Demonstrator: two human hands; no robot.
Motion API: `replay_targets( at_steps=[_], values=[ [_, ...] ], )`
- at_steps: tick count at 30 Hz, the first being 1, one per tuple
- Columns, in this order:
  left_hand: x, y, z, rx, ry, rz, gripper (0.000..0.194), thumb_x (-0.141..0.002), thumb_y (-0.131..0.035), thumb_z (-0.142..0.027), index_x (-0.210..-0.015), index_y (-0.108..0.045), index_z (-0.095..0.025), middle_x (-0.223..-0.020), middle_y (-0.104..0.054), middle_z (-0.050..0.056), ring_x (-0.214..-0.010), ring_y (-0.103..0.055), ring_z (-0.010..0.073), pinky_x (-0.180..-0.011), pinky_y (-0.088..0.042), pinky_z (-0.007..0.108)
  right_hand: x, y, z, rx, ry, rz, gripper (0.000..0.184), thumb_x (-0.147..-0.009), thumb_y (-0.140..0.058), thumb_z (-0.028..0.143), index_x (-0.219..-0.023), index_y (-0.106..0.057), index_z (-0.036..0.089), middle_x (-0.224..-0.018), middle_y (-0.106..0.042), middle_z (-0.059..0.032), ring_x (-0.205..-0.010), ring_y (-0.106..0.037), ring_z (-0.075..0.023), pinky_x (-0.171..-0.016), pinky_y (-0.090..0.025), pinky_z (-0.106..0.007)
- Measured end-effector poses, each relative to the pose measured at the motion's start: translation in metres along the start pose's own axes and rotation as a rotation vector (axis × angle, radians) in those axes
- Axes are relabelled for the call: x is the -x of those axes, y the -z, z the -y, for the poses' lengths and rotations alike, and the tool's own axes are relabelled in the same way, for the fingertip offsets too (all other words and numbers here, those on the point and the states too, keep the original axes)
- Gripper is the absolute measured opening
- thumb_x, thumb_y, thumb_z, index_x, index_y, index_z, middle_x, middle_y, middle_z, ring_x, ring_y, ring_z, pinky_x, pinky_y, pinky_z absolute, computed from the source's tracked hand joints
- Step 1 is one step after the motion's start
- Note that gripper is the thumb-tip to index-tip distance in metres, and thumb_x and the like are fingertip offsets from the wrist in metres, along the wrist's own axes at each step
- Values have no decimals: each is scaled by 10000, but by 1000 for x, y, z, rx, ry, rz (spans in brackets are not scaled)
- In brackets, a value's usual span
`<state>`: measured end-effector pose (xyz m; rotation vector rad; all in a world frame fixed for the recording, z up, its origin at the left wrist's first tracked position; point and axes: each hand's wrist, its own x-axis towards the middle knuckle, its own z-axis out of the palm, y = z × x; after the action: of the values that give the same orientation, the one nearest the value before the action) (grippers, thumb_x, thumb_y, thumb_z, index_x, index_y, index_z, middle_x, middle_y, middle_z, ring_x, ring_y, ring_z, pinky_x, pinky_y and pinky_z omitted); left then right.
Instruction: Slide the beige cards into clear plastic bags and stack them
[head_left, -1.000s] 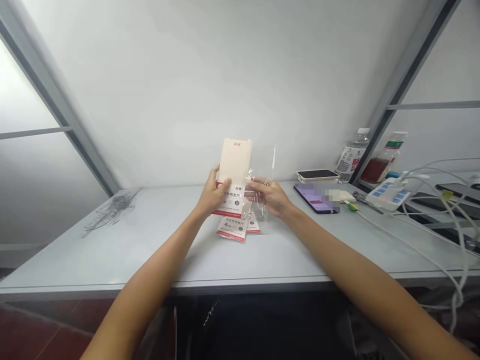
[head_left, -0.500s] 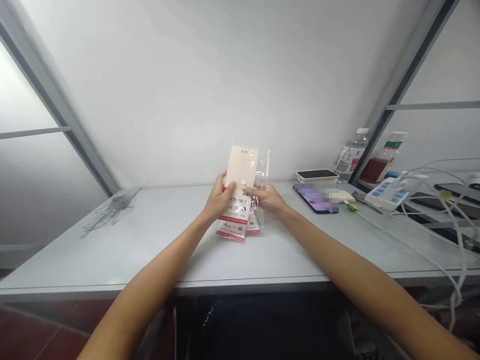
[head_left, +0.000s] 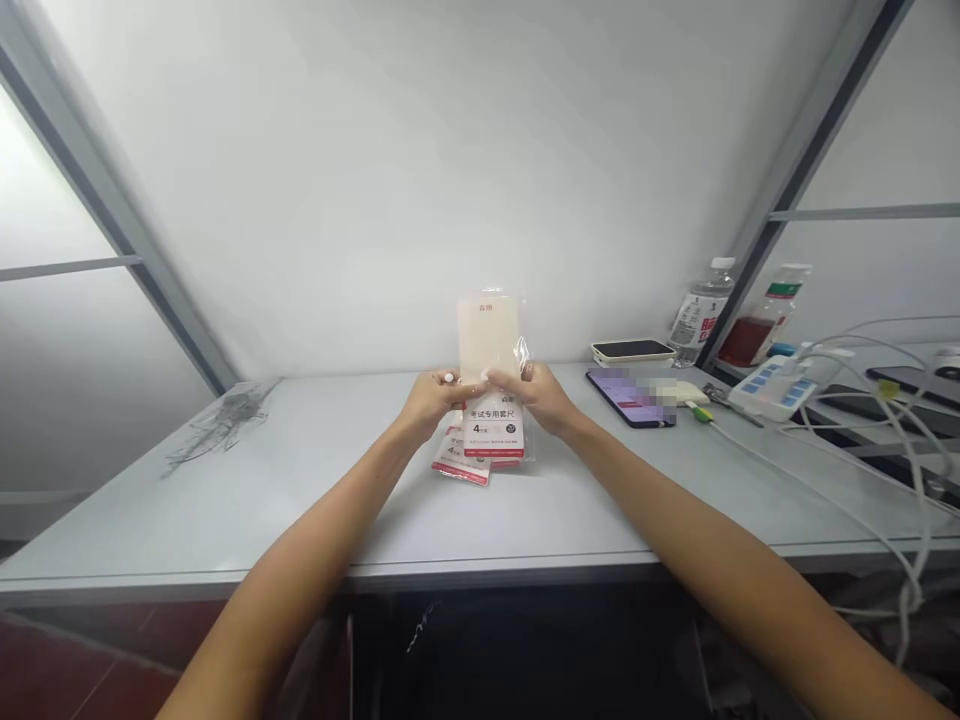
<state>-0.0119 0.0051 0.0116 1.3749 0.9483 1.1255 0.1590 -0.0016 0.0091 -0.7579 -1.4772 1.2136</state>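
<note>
My left hand (head_left: 430, 400) and my right hand (head_left: 541, 396) both pinch a pale card with a red and white printed lower band (head_left: 491, 372), held upright over the desk. The card sits inside a clear plastic sleeve (head_left: 520, 352) whose edges show round it. My left fingers grip its left edge and my right fingers its right edge, at mid height. Beneath it, a small stack of similar printed cards (head_left: 459, 463) lies flat on the grey desk (head_left: 225, 500).
To the right lie a lit phone (head_left: 631, 396), a second phone in a pale case (head_left: 632, 351), two bottles (head_left: 699, 310), a power strip (head_left: 772, 386) and white cables (head_left: 862, 500). A crumpled clear wrapper (head_left: 221, 420) lies at the left back.
The card has gone down into the clear sleeve and both have shifted right and lower. My right hand has closed in on the card's right edge.
</note>
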Motion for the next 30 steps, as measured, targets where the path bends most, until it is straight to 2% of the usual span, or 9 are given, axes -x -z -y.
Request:
replay_targets(
  at_steps=[5,8,11,13,17,19,21,25,30],
  values=[
    [2,-2,-1,-35,-72,-31,314,-546,-771,-371,-665,-603,-133,-626,-584,3,-601,-549,120,-580,-440,266,1,-2,-2,21,12,58,367,-673,-697,435,-924,-677,168,-900,-698,-61,-831,-645,-221,-720,-500,-311],
    [3,1,-4,-17,-72,18,339,-637,-687,-468,-678,-602,-142,-645,-580,13,-603,-553,121,-571,-451,271,0,0,-3,56,2,40,366,-688,-683,434,-940,-678,169,-911,-699,-58,-834,-643,-212,-713,-496,-298],
    [2,4,-7,-23,-68,65,329,-620,-711,-437,-651,-596,-131,-670,-581,20,-617,-560,121,-587,-468,282,0,2,-4,86,-24,5,374,-681,-686,443,-926,-680,161,-869,-703,-58,-786,-644,-206,-664,-493,-284],
    [1,5,-7,-48,-64,19,331,-570,-752,-402,-618,-584,-122,-628,-558,11,-583,-544,113,-564,-463,279,0,2,-3,96,-31,20,379,-679,-687,443,-934,-680,163,-879,-701,-60,-790,-642,-205,-654,-490,-278],
    [-2,4,-3,-50,-63,-160,380,-490,-797,-388,-559,-526,-131,-538,-500,-21,-510,-504,92,-511,-439,258,2,0,-4,115,-39,89,371,-695,-675,442,-951,-674,174,-911,-697,-56,-815,-639,-205,-666,-492,-278],
    [-3,3,-2,-37,-86,-199,401,-499,-788,-428,-557,-521,-135,-530,-496,-22,-501,-498,88,-496,-433,247,2,0,-5,127,-38,91,362,-701,-669,451,-930,-670,169,-895,-698,-58,-799,-641,-206,-661,-495,-287],
    [-3,2,-3,-3,-115,-179,430,-575,-712,-537,-611,-570,-132,-579,-547,9,-528,-523,100,-494,-437,243,1,1,-7,126,-35,58,366,-705,-662,464,-916,-664,165,-891,-698,-63,-788,-642,-211,-657,-497,-297],
    [-1,3,-8,112,-95,-18,649,-685,-441,-737,-781,-649,-129,-715,-639,85,-623,-598,161,-493,-446,263,-2,4,-8,60,-42,-23,393,-700,-661,487,-923,-658,163,-908,-697,-76,-798,-645,-227,-670,-503,-321],
    [1,4,-11,166,-101,75,616,-713,-451,-703,-847,-646,-135,-706,-636,74,-649,-606,161,-489,-440,244,-2,2,-5,-50,-15,10,410,-688,-672,484,-949,-658,168,-937,-695,-78,-838,-645,-233,-720,-504,-346]
  ],
)
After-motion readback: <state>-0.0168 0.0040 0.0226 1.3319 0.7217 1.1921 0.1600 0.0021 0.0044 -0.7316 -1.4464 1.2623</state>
